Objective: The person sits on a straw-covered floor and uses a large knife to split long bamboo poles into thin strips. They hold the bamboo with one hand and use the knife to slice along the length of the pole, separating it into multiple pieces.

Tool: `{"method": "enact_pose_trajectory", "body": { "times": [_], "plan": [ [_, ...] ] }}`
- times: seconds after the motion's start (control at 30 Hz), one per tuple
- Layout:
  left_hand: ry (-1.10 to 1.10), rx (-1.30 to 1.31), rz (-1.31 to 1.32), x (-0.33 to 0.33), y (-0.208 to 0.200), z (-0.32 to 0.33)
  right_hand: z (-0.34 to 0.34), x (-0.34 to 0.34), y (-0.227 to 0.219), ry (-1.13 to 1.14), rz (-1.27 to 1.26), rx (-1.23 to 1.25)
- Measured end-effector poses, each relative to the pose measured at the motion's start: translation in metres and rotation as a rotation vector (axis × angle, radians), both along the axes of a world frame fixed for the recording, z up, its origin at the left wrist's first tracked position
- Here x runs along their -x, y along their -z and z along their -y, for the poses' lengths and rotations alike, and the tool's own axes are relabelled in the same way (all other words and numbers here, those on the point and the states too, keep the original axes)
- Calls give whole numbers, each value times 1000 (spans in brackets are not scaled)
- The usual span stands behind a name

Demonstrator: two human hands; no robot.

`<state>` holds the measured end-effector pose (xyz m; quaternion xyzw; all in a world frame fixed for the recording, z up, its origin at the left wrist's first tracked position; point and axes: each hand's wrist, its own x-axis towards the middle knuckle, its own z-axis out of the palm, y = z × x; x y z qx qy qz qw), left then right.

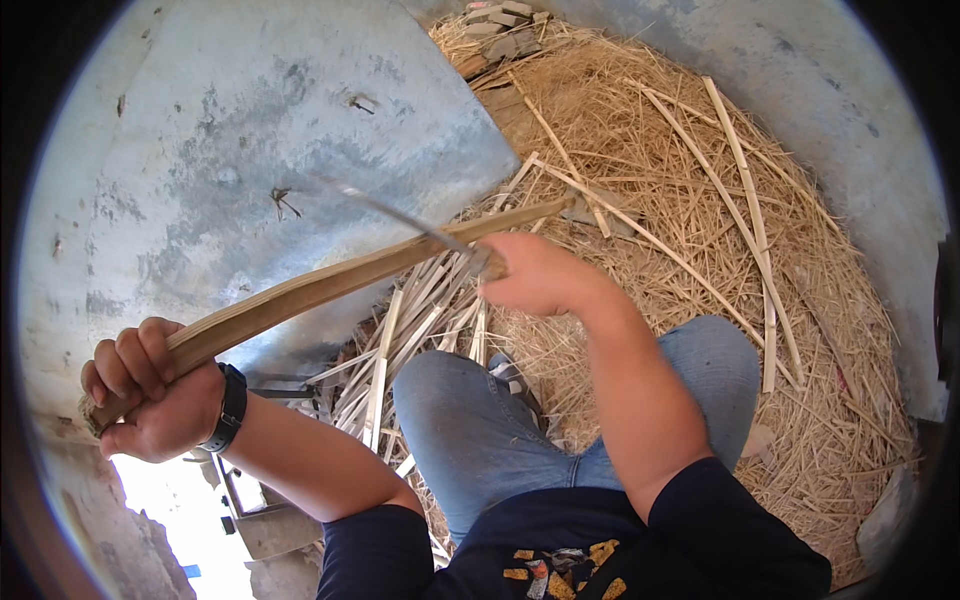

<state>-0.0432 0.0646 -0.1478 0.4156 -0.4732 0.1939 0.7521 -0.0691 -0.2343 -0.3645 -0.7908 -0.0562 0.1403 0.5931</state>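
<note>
**Blade meets bamboo above a floor of shavings**

A grey, weathered concrete wall (250,130) curves behind a seated person, and a wide bed of pale yellow straw-like shavings (700,260) covers the floor, strewn with long thin split strips (745,190). The person's knees, in blue denim jeans (480,430), sit over a fan of flat, pale cut slats (400,350).

A long tan bamboo stave (330,285) slants across the frame from lower left to centre. The left hand (145,395), a black watch (232,408) at its wrist, is clenched around the stave's lower end. The right hand (535,275) is closed on the handle of a thin, blurred metal blade (400,215), which crosses the stave near its upper end, just beside the knuckles.

The risks, as judged from here: the blade lies close over the right hand's own fingers and points toward the left forearm, so a slip along the grain could send the edge running down the stave. A splintering split could also jab the gripping palm, and the stave could twist if the lower grip loosens.
</note>
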Motion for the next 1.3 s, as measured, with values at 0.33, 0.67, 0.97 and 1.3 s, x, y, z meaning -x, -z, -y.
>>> {"method": "enact_pose_trajectory", "body": {
  "times": [0.33,0.67,0.97,1.3],
  "plan": [
    [100,35,-38,-13,2,-20,-5,3,-3,-60,311,139],
    [30,130,-83,-34,13,-47,-1,-30,64,72,-335,16],
    [-37,81,-68,-46,6,-66,-95,-6,24,87,296,-99],
    [-545,281,-206,-69,14,-55,-107,-16,97,421,74,-56]
  ]
}}
